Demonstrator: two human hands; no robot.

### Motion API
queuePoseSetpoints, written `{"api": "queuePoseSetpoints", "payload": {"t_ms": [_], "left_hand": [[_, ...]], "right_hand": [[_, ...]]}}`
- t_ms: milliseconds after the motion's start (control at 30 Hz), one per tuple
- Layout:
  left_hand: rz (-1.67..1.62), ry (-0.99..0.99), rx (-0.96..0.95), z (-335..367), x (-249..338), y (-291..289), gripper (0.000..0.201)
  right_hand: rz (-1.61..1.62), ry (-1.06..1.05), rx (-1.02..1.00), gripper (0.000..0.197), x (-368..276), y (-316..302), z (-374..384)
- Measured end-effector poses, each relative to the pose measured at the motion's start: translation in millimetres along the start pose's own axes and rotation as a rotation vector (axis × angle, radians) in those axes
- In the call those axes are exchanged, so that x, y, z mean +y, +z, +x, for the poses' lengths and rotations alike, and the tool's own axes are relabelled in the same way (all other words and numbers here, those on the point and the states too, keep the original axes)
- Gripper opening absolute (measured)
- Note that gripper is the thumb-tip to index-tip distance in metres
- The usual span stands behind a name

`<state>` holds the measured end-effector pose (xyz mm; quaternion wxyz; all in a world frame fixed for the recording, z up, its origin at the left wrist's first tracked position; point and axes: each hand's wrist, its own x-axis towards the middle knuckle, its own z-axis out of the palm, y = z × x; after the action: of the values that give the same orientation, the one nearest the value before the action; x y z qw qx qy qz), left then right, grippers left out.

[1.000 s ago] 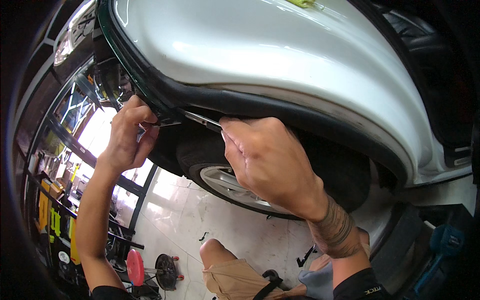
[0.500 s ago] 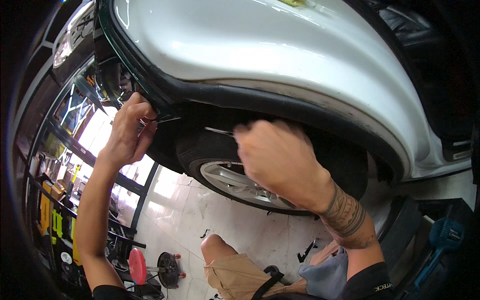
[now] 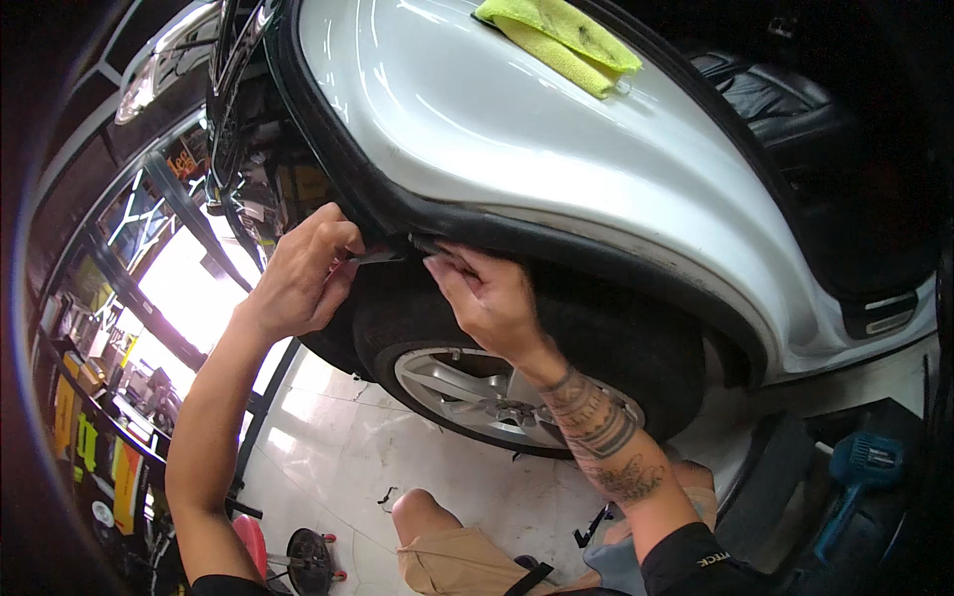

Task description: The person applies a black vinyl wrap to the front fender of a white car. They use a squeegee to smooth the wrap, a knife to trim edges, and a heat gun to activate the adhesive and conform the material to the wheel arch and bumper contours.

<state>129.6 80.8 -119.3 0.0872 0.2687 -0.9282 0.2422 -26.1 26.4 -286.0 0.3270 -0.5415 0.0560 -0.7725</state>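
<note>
Left hand: the left hand [image 3: 306, 270] pinches the edge of a thin flap [image 3: 382, 256] between thumb and bent fingers, probably to keep it taut.
Right hand: the right hand [image 3: 489, 300] is closed, fingers curled around what looks like a slim dark tool [image 3: 427, 243], mostly hidden by the grip; it is held close up, perhaps for fine control.
Thin flap: at the front end of the black trim [image 3: 497, 221], along its lower edge, between the two hands.
Wheel: the wheel [image 3: 477, 389] sits below the trim, leaving a dark gap that gives the fingers room.
Cloth: the yellow-green cloth [image 3: 561, 45] lies folded near the top edge of the white panel [image 3: 477, 129], likely parked within reach.
Since half a second ago: the right hand has come from in front of the tire up to the trim, beside the left; the left pinch remains; more cloth shows.
</note>
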Motion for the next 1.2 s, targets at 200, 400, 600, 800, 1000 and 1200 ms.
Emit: {"api": "queuePoseSetpoints", "payload": {"t_ms": [200, 400, 600, 800, 1000, 1200], "left_hand": [[-0.003, 0.005, 0.027, 4, 6, 0, 0.042], [-0.006, -0.015, 0.050, 1, 7, 1, 0.045], [-0.002, -0.007, 0.059, 7, 5, 0, 0.046], [0.066, -0.001, 0.059, 10, 5, 3, 0.049], [0.241, -0.026, 0.077, -1, 11, 5, 0.046], [0.143, 0.022, 0.361, -4, 11, 30, 0.037]], "right_hand": [[0.276, 0.166, 0.108, 0.018, -6, 25, 11], [0.338, 0.265, 0.156, 0.014, -9, 30, 9], [0.412, 0.242, 0.186, 0.016, -7, 31, 13], [0.212, 0.173, 0.260, 0.015, 6, 38, 11], [-0.426, -0.118, 0.289, 0.020, 16, 42, 3], [-0.758, -0.280, 0.369, 0.015, 64, 3, 12]]}}
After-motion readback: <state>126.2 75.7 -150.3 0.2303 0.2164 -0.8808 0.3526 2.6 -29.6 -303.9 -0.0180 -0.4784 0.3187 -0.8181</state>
